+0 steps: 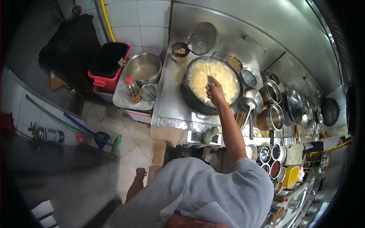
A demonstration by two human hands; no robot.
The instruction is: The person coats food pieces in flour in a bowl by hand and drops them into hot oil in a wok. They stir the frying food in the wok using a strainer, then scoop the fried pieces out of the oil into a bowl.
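My right hand reaches over a large black wok and is closed around a long thin utensil. Its far end points into pale yellow, bubbling, frothy food or oil that fills much of the wok; the exact kind of utensil is unclear. Down by my side, away from the stove, hangs my left hand, its fingers curled with nothing visible in them. Near the wok's right side rest a perforated skimmer and a ladle.
Left of the stove, a tray carries a steel pot, a red-capped bottle and a small strainer. A round mesh lid leans behind the wok. Steel pots and several seasoning bowls line the right.
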